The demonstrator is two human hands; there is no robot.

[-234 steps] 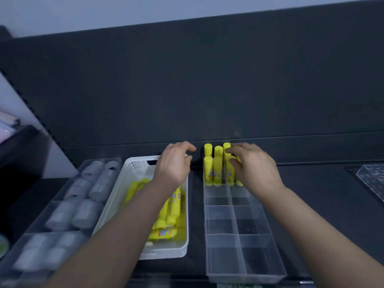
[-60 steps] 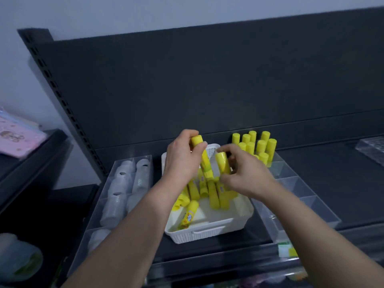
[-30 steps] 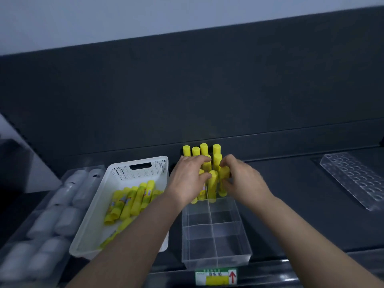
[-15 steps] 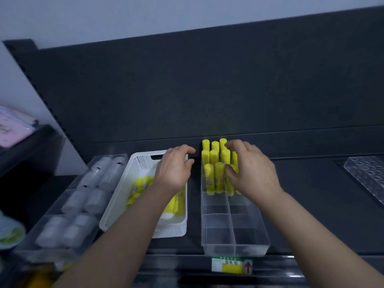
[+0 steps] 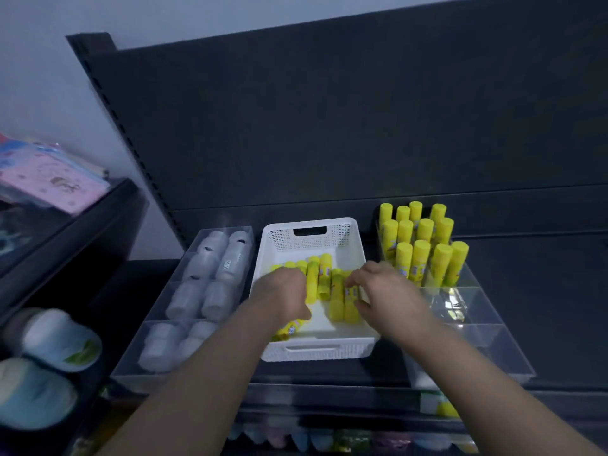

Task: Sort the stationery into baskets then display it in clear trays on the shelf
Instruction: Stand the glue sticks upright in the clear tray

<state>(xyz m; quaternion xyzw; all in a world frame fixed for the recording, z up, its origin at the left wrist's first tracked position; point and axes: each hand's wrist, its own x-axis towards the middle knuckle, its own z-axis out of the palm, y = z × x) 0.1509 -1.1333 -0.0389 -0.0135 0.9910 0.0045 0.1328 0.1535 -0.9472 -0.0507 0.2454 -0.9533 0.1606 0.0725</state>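
Both hands worked inside the white perforated plastic basket (image 5: 357, 245) on the black shelf (image 5: 543, 307), where loose yellow glue sticks (image 5: 324, 274) lay flat, likely because that was the supply to draw from. The left hand (image 5: 283, 292) was curled down over the sticks, and I cannot tell how its fingers lay. The right hand (image 5: 386, 291) had its fingers (image 5: 354, 282) bent, thumb and forefinger seemingly pinching one stick (motion blur softened this). Just right of the basket, a clear plastic divided tray (image 5: 487, 327) held upright yellow glue sticks (image 5: 421, 255) packed caps-up in its rear compartments, probably for display. On the left, a second clear tray (image 5: 151, 324) held white-grey bottles (image 5: 227, 258) lying in pairs.
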